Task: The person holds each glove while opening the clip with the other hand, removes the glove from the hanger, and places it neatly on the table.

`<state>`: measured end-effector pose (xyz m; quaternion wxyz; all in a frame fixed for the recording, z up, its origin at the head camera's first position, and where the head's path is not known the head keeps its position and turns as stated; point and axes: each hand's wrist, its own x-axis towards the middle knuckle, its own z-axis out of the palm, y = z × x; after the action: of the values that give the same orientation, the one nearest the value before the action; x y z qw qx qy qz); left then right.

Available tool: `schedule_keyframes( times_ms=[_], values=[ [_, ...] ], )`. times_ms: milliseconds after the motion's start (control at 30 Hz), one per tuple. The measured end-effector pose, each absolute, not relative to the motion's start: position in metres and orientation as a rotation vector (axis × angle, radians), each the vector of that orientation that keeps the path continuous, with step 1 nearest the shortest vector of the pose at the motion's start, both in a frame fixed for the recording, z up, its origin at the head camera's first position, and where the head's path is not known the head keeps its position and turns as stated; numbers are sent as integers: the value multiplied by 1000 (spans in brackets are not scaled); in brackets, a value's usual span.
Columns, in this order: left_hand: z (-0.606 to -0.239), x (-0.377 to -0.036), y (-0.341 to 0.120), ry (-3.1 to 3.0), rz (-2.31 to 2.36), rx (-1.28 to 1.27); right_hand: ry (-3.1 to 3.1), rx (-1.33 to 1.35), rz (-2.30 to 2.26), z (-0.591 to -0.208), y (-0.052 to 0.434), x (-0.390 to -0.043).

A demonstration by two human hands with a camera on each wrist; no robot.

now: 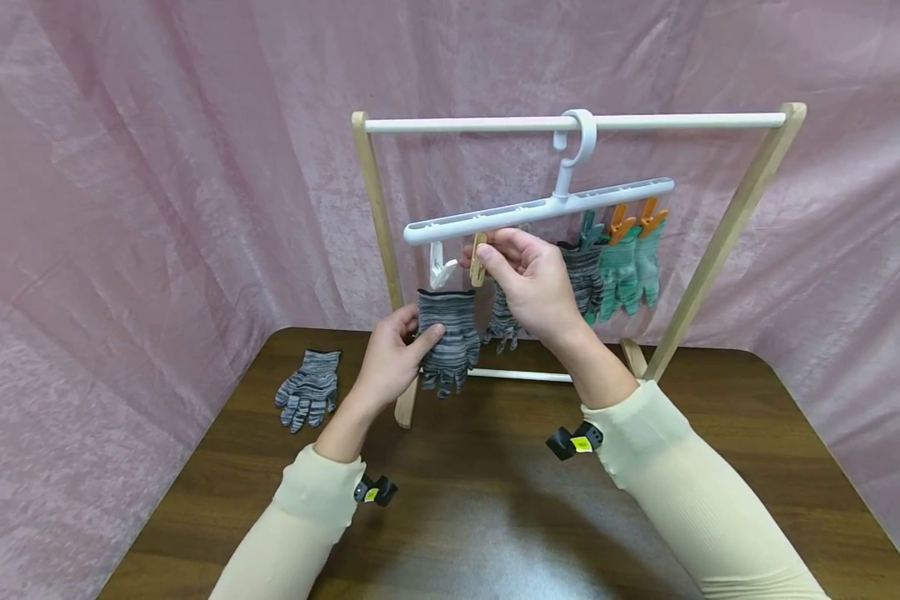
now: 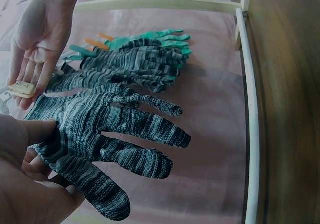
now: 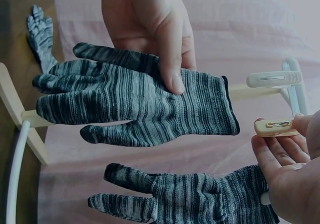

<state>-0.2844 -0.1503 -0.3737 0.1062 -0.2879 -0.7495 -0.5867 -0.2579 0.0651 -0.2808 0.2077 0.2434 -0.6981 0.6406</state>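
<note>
Here, left hand [image 1: 392,357] holds grey glove [image 1: 447,337]; right hand [image 1: 534,279] pinches clip [image 1: 478,260].

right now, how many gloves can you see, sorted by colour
grey striped gloves: 4 (1 on the table, 1 in the left hand, 2 clipped to the hanger)
green gloves: 2 (both clipped to the hanger)
total: 6

Spare grey glove [image 1: 309,398] on table [image 1: 720,433]; pink backdrop [image 1: 157,167].
</note>
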Motion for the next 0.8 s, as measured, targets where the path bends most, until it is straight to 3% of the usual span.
schedule_keyframes(
  times_ms=[800],
  values=[
    [-383, -288, -197, -2198, -1692, -675, -1966, 687, 1776, -281, 67, -255]
  ],
)
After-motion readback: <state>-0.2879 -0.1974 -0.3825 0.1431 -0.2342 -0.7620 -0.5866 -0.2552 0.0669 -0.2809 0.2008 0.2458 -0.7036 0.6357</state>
